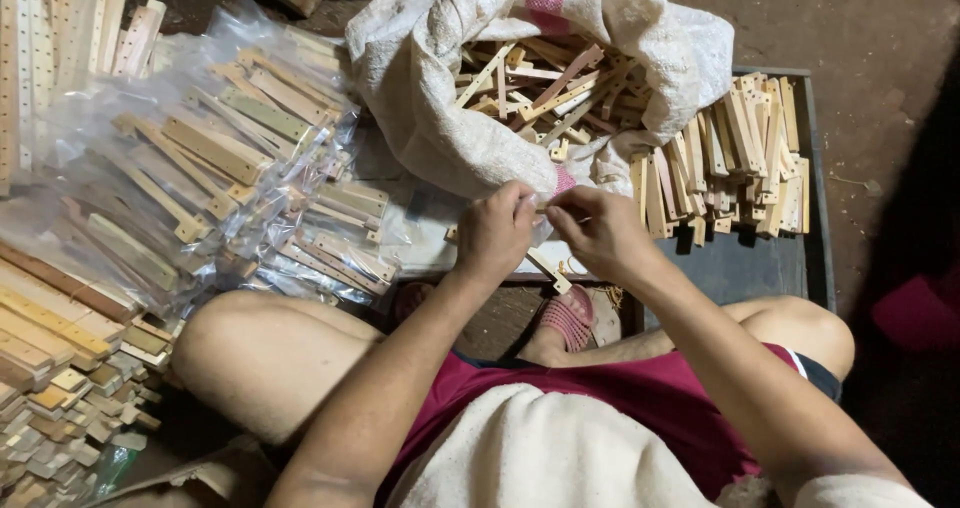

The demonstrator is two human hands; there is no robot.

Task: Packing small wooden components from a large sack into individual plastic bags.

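Nearest the lens is the person's own lap: a cream cloth over dark red shorts, bare knees spread to either side, and a foot in a pink sandal tucked between them.

Above the lap both forearms reach forward and the hands meet over the near edge of a dark low tray. The left hand is curled, its fingers pinched together on a small wooden strip whose pale end sticks out below and between the two hands. The right hand is closed as well, thumb and forefinger pressed on something thin at the same spot; it looks like clear plastic wrap or the strip's upper end, but the blur there leaves it uncertain. The two hands all but touch.

Just beyond them an open white sack with a pink stripe lies on its side, loose wooden strips jumbled in its mouth. To the right, on the tray, is a rough stack of like strips, some standing on end. To the left lies a heap of clear plastic packets, each holding strips, and past it, along the left edge, are unwrapped slats with drilled holes and bundled offcuts. The ground is bare brown earth.
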